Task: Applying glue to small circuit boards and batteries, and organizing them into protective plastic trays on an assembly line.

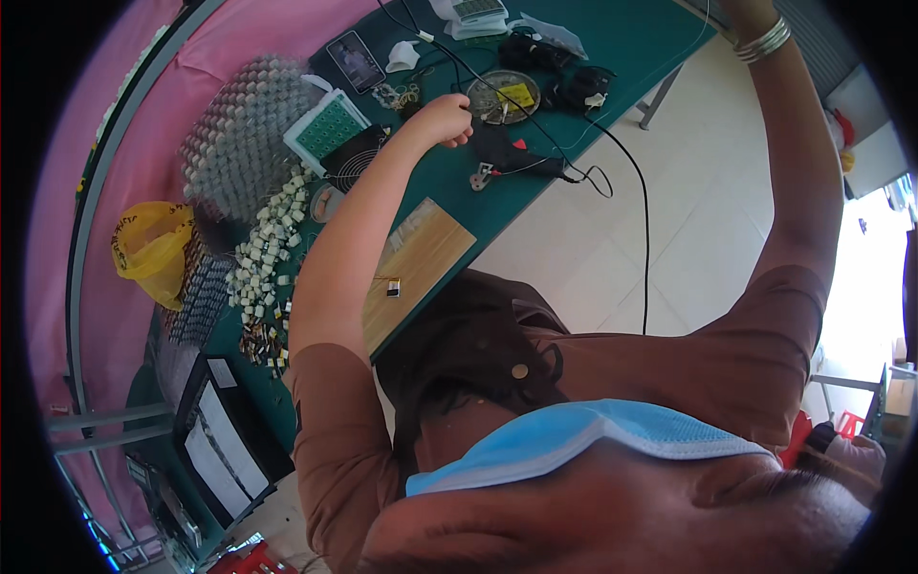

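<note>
My left hand (pixel 443 121) is closed over the green table (pixel 512 215), knuckles toward the far side. Whatever its fingers grip, if anything, is hidden. Just to its right sits a round metal tin (pixel 497 96) with a yellow sponge (pixel 517 97). Below the tin lies a black-handled tool (pixel 521 158) with a red part and a silver head. My right hand (pixel 749 11) is raised at the top edge, its fingers cut off by the frame; silver bangles (pixel 763 41) circle the wrist. A thin pale line (pixel 631 84) runs from near that hand down toward the tool.
A wooden board (pixel 435 244) by my lap bears a small silver part (pixel 393 287) with thin wires. White block-shaped pieces (pixel 263 253), a green-and-white tray (pixel 330 132), a phone (pixel 356 62) and a yellow bag (pixel 153 251) lie leftward. A black cable (pixel 644 220) hangs off the table's right edge.
</note>
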{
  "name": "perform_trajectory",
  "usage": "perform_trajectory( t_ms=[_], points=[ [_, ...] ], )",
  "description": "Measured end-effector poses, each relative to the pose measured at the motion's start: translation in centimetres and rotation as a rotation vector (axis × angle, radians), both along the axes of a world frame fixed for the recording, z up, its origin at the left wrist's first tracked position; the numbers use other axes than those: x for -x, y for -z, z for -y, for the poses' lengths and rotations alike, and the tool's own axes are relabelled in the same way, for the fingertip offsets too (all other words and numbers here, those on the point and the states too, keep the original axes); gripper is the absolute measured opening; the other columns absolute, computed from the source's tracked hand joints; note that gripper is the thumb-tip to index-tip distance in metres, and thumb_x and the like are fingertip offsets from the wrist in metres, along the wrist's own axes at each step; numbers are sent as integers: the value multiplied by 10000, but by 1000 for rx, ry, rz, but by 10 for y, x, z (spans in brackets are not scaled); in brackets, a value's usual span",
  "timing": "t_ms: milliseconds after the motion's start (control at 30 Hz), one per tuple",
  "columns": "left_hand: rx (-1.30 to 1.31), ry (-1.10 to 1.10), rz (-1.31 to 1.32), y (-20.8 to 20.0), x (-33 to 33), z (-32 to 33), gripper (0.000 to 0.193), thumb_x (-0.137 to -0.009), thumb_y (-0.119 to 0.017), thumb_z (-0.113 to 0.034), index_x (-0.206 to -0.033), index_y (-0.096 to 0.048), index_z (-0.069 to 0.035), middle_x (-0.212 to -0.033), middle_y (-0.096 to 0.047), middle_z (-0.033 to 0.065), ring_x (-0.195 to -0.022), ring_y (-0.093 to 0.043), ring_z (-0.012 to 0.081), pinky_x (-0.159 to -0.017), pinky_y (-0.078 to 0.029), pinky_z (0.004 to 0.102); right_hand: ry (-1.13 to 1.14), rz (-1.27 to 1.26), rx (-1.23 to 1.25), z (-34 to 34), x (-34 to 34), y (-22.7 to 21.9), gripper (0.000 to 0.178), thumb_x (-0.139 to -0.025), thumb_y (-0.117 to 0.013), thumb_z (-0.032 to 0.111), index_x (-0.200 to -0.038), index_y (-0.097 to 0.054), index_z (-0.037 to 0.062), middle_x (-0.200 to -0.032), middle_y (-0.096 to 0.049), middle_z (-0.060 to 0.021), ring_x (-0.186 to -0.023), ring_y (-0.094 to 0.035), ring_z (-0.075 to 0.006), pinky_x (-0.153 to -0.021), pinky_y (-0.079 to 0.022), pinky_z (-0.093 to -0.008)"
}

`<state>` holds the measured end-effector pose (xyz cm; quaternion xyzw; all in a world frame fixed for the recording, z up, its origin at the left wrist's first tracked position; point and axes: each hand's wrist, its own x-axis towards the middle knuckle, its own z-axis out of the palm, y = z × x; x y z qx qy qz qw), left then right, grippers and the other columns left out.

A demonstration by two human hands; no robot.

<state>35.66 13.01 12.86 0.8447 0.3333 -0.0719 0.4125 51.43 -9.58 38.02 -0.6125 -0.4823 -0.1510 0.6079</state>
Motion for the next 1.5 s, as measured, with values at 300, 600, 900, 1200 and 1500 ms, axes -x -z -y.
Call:
perform_trajectory(
  t_ms=[300,600,900,1200,1500],
  points=[
    [497,-88,533,54,-35,38,438,-852,-460,22,-1280,-503,-63,-1090,-570,19,-984,-538,122,-805,-471,268,-1930,-628,-519,40,28,123,179,-985,-439,173,-1012,-539,27,-567,-336,78,-427,-247,-20,-377,-185,-193],
    [1197,99,584,45,-2,72,259,-875,-365,-43,-1027,-573,-17,-836,-658,129,-880,-660,321,-847,-538,402,-1568,-1326,-281,99,105,89,259,-1042,-233,203,-1161,-411,56,-553,-291,43,-404,-203,-54,-370,-183,-210],
    [1008,586,187,29,20,92,503,-883,-632,-383,-1228,-524,-33,-767,-662,51,-558,-628,100,-489,-520,204,-1956,-875,-5,103,77,113,314,-1053,-186,169,-1282,-365,49,-575,-459,-34,-453,-502,-69,-335,-359,-190],
    [852,521,533,41,20,112,558,-868,-672,-330,-1305,-463,-52,-1158,-570,74,-982,-610,159,-749,-562,303,-1297,-1068,-341,65,108,161,221,-1023,-297,121,-1186,-388,4,-558,-253,51,-411,-182,-34,-358,-178,-190],
    [976,415,690,52,11,117,601,-952,-538,-368,-1423,-335,-54,-1377,-476,115,-1300,-435,212,-1086,-340,368,-598,-955,-180,38,111,296,173,-1008,-394,152,-1018,-504,19,-576,-313,56,-453,-220,-34,-414,-184,-211]
  ],
)
